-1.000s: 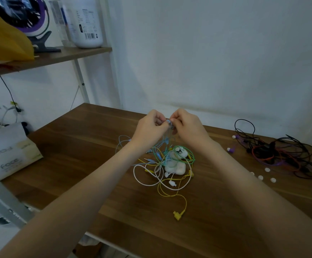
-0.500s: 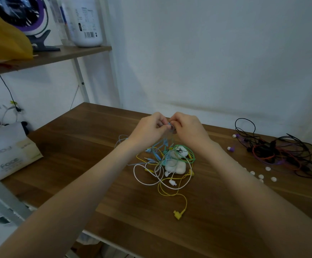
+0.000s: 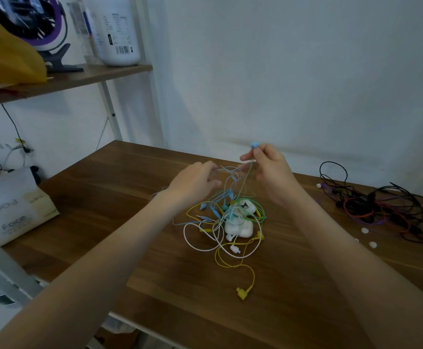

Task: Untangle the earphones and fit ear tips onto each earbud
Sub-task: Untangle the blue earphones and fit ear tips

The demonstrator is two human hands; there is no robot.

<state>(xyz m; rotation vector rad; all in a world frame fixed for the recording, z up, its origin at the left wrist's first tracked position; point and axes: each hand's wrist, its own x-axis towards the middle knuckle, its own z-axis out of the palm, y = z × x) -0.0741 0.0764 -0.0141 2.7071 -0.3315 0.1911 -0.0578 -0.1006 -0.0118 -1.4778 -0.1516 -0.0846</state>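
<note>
Above the tangle of earphones (image 3: 228,219) on the table (image 3: 99,197), the right hand (image 3: 268,170) pinched a blue earbud (image 3: 254,144) between thumb and fingertips, while the left hand (image 3: 195,182) curled loosely against pale blue cords, its grip impossible to tell.

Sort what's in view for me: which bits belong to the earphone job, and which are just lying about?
Job:
coloured tangle
blue earbud, pinched by right hand
left hand, at the cords
loose ear tips
dark tangle, probably

Lying about:
white case
tissue pack
bottle
fan
yellow bag
</note>
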